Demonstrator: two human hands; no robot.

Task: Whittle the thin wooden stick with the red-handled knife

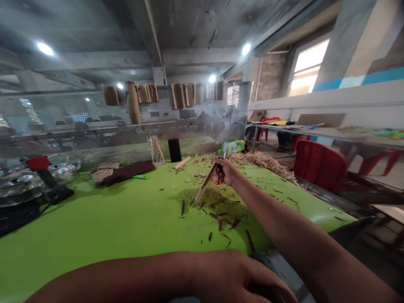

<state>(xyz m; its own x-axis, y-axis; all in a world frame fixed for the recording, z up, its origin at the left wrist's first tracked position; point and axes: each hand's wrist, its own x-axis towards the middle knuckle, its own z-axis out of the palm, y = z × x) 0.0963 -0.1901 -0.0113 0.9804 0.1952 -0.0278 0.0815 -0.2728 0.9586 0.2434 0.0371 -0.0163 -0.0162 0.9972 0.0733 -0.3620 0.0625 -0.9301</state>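
At six o'clock, the left hand (221, 277) lies loose and holds nothing. Near twelve o'clock, the right hand (229, 172) grips a red-handled knife (219, 180) and a thin wood strip (205, 183) above the green bench (94, 219). The knife could slip and cut the hand if the strip moves.

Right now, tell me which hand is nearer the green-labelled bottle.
Right. The right hand is just short of the bottle; the left hand sits far back at the table's edge.

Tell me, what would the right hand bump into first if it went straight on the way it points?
Probably the pale wood shavings on the green table, just ahead of the right hand, though depth is hard to judge here.
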